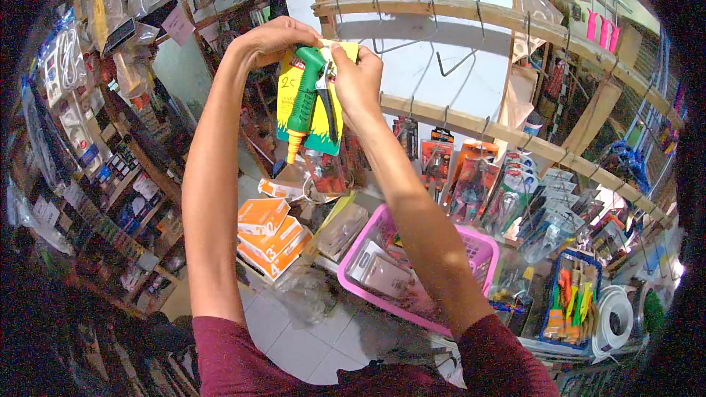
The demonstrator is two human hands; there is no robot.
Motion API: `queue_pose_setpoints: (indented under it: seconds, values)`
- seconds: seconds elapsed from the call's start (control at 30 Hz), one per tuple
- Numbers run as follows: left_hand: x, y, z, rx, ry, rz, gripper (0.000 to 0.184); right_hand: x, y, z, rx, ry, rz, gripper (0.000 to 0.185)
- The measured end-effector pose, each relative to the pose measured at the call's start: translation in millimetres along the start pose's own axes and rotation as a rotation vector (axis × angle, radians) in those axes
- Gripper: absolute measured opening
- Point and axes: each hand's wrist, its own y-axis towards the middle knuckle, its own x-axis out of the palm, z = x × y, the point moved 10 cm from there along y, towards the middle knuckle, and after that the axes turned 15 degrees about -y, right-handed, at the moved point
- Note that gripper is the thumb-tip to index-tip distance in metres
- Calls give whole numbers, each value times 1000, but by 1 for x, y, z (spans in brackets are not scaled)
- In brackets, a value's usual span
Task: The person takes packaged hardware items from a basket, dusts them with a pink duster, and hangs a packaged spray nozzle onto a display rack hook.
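You have 1 left hand (pixel 278 40), 1 right hand (pixel 359 77), 1 green sprayer (pixel 306 95) and 1 yellow card (pixel 287 99).
You also see 1 pink basket (pixel 483 246), 1 blue-edged basket (pixel 597 268) and 2 long wooden bars (pixel 456 6).

This looks like a hardware shop: rows of packaged tools (pixel 474 184) hang from wire hooks (pixel 444 73) along wooden rails (pixel 507 134). A green spray nozzle (pixel 303 106) sits on a printed retail card (pixel 287 94) marked "25" by hand, and small packaged goods (pixel 147 187) crowd the left side.
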Motion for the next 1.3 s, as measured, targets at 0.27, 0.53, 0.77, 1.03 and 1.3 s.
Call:
queue_pose_setpoints:
  seconds: [0.27, 0.53, 0.77, 1.03, 1.3]
  values:
    - [-6, -3, -6, -8, -34, 37, 17, 1, 5, -1, -11, -159, 8, 23]
    - [-9, -2, -18, 81, -132, 69, 16, 7, 8, -1, 6, -46, -54, 16]
    - [-9, 0, -28, -71, -141, 76, 22, 5, 8, 5, 64, -54, -86, 17]
    - [-13, 9, -35, -54, -184, 94, 19, -2, 10, -7, 11, -173, -80, 18]
    - [-7, -2, -19, 168, -104, 96, 14, -15, 5, -24, -189, -397, 4, 29]
